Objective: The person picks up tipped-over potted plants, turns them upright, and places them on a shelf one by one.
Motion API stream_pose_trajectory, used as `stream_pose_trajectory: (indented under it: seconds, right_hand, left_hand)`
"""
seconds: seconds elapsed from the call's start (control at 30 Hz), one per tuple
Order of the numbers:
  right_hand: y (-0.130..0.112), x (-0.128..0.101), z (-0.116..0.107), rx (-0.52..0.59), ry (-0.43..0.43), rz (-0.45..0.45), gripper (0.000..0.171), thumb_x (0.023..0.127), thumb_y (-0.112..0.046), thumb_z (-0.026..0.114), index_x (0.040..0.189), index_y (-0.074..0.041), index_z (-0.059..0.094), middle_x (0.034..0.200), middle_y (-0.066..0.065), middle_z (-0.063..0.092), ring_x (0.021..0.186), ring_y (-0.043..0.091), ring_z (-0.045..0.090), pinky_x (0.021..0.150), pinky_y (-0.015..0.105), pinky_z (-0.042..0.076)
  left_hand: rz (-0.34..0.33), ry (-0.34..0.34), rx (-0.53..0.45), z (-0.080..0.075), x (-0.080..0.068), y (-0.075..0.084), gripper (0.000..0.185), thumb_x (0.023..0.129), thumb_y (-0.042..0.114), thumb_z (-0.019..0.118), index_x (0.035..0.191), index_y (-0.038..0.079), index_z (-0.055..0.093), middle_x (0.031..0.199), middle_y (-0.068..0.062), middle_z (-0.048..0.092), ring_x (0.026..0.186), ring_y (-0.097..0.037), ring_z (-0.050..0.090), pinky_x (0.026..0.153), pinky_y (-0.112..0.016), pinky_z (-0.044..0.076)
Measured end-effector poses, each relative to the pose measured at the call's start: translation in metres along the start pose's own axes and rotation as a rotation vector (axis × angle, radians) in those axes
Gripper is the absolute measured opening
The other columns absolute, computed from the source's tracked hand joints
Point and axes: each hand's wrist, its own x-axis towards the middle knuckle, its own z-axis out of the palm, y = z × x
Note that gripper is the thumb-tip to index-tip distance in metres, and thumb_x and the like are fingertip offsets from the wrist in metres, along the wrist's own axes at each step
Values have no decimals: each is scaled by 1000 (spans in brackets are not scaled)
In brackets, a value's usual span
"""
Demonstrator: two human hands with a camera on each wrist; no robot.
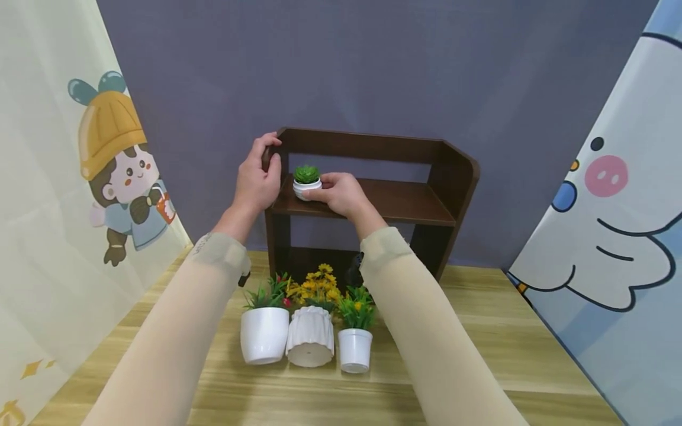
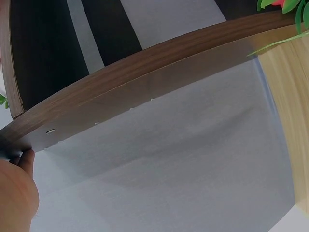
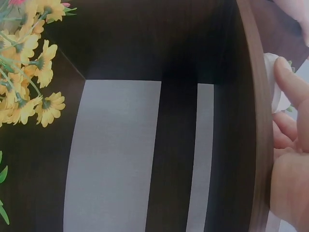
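Note:
A dark brown wooden shelf unit (image 1: 405, 204) stands on the table against the grey wall. My left hand (image 1: 258, 177) grips its upper left side panel, fingers curled over the top corner. My right hand (image 1: 341, 192) holds a small white pot with a green succulent (image 1: 306, 180), which sits on the left end of the upper shelf. In the right wrist view my fingers (image 3: 289, 96) curl round the white pot (image 3: 273, 82) past the shelf's edge (image 3: 258, 145). The left wrist view shows the shelf's side panel (image 2: 145, 87) and my thumb (image 2: 24, 162).
Three white pots stand in a row on the wooden table (image 1: 506, 337) before the shelf: one with red-tipped greenery (image 1: 263, 331), a ribbed one with yellow flowers (image 1: 311, 334), a small one (image 1: 355, 346). Cartoon-printed curtains hang at left (image 1: 80, 177) and right (image 1: 613, 207).

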Motion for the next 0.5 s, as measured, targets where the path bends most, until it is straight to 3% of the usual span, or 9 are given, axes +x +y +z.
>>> stream_pose_trajectory:
  seconds: [0.2,0.5]
  right_hand:
    - [-2,2,3,-51,12,34,66,97,-40,86,151,-7,66,145,11,72,132,27,67,116,46,52]
    - [-4,4,3,-42,4,53,67,98,-40,85,154,-11,64,147,10,72,135,26,66,119,46,49]
  left_hand:
    - [-1,-8,-4,-3,-1,-1,31,113,21,51,142,16,60,165,-2,58,151,-26,56,120,-53,47]
    - [-5,-23,2,-1,0,-1,32,113,22,49,143,16,59,167,-1,56,152,-26,55,121,-53,47]
